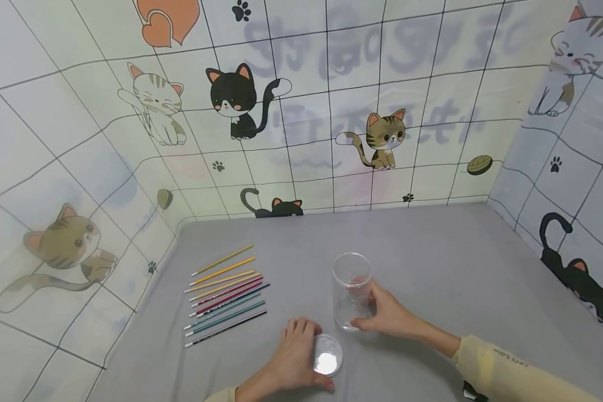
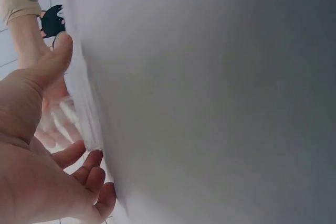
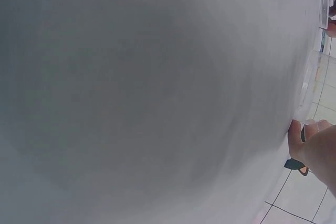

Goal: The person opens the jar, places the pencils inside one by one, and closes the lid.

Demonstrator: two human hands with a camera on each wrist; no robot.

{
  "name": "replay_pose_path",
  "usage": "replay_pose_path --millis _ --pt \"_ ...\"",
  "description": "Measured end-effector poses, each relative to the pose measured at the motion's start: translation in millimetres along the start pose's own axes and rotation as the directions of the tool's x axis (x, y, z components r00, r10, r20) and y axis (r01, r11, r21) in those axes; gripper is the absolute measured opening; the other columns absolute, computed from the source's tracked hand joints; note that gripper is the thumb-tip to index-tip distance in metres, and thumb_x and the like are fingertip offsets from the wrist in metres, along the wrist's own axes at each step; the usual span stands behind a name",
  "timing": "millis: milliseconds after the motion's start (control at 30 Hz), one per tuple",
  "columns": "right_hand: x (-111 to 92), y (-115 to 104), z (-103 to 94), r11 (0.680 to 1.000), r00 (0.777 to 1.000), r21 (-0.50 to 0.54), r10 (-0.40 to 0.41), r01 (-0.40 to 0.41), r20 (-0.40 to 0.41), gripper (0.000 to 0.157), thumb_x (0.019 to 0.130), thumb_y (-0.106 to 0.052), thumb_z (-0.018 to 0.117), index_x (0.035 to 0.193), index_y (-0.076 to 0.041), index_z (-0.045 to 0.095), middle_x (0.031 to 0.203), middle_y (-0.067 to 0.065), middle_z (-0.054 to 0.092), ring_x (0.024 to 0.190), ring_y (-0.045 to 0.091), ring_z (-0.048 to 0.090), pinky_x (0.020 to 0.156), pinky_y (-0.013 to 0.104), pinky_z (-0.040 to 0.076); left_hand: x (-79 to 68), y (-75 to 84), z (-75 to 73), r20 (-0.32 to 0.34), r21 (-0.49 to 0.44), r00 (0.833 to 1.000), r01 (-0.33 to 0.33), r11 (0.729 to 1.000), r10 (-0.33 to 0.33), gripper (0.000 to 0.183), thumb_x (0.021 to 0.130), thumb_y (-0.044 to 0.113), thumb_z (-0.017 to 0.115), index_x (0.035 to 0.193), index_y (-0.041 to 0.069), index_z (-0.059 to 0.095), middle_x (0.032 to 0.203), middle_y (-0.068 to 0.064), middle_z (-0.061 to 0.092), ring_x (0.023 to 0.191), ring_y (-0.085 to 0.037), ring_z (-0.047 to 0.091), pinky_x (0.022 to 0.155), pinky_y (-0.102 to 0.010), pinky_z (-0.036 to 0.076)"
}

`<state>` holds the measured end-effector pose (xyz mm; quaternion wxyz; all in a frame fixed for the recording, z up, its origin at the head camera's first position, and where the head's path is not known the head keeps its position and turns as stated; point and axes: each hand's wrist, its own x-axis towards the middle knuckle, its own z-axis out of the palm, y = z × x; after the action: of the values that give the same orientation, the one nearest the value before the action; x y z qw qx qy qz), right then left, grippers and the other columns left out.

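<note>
A clear cylindrical jar (image 1: 349, 296) stands upright on the grey cloth, open at the top. My right hand (image 1: 389, 312) holds it low on its right side, thumb in front and fingers behind. In the right wrist view, the right hand (image 3: 317, 145) is at the jar's (image 3: 311, 90) base. Left of the jar and nearer to me lies a round clear lid (image 1: 328, 355). My left hand (image 1: 298, 354) is spread around the lid's left side, fingers at its far edge and thumb near its close edge. The left wrist view shows that left hand's (image 2: 47, 171) thumb standing apart from the fingers.
Several pencils (image 1: 226, 312) in yellow, red, teal and dark colours lie side by side at the left of the grey cloth-covered table (image 1: 432, 251). Cat-patterned sheets (image 1: 311, 128) with grid lines rise along the back and both sides.
</note>
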<state>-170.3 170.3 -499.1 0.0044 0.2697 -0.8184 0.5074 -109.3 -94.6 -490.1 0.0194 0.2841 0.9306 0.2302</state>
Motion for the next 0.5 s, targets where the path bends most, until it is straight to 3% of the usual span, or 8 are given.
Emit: replay_pose_path --millis 67,133,267,367,500 --pt "-0.5 -0.1 1.4 1.0 1.0 -0.004 -0.012 0.012 0.003 0.076 0.073 -0.018 0.088 0.136 -0.008 0.046 0.13 0.006 0.058 0.116 0.024 0.056 0.092 0.046 0.048 -2.2 -2.3 0.2 -0.028 -0.039 1.0 -0.014 0.999 0.013 0.086 0.059 0.06 0.09 0.117 0.01 0.052 0.11 0.003 0.048 0.102 -0.015 0.038 0.086 -0.037 0.038" --pt "-0.7 -0.1 2.6 1.0 1.0 -0.005 -0.02 0.02 0.004 0.074 0.073 -0.018 0.088 0.135 -0.008 0.047 0.129 0.006 0.059 0.114 0.023 0.057 0.091 0.044 0.049 -4.3 -6.3 -1.1 -0.105 -0.093 0.994 -0.042 0.995 0.032 0.075 0.067 0.052 0.09 0.116 0.008 0.054 0.11 0.001 0.051 0.102 -0.016 0.041 0.086 -0.038 0.039" --pt "-1.1 -0.7 3.7 1.0 1.0 -0.006 -0.016 0.016 0.0 0.073 0.073 -0.016 0.087 0.133 -0.011 0.048 0.126 0.005 0.061 0.111 0.02 0.058 0.09 0.04 0.049 -8.1 -20.0 -11.8 -0.31 -0.159 0.948 -0.126 0.979 0.071 0.046 0.076 0.02 0.087 0.108 0.004 0.059 0.104 -0.005 0.059 0.097 -0.022 0.053 0.084 -0.039 0.045" --pt "-0.6 -0.6 3.5 1.0 1.0 -0.001 -0.014 0.014 -0.004 0.071 0.073 -0.014 0.087 0.132 -0.013 0.048 0.124 0.006 0.062 0.108 0.02 0.059 0.089 0.038 0.049 -10.5 -32.7 -25.7 -0.367 -0.19 0.93 -0.102 0.977 0.026 0.034 0.077 0.005 0.082 0.104 0.003 0.062 0.1 -0.007 0.063 0.093 -0.022 0.059 0.082 -0.039 0.049" --pt "0.3 -0.3 1.5 0.999 0.999 0.018 -0.035 0.035 -0.015 0.068 0.073 -0.011 0.086 0.13 -0.011 0.05 0.121 0.011 0.063 0.105 0.021 0.06 0.088 0.037 0.049 -12.1 -50.5 -41.5 -0.376 -0.217 0.924 -0.017 0.976 -0.068 0.028 0.08 -0.001 0.079 0.103 0.004 0.064 0.098 -0.008 0.065 0.092 -0.023 0.061 0.081 -0.043 0.052"
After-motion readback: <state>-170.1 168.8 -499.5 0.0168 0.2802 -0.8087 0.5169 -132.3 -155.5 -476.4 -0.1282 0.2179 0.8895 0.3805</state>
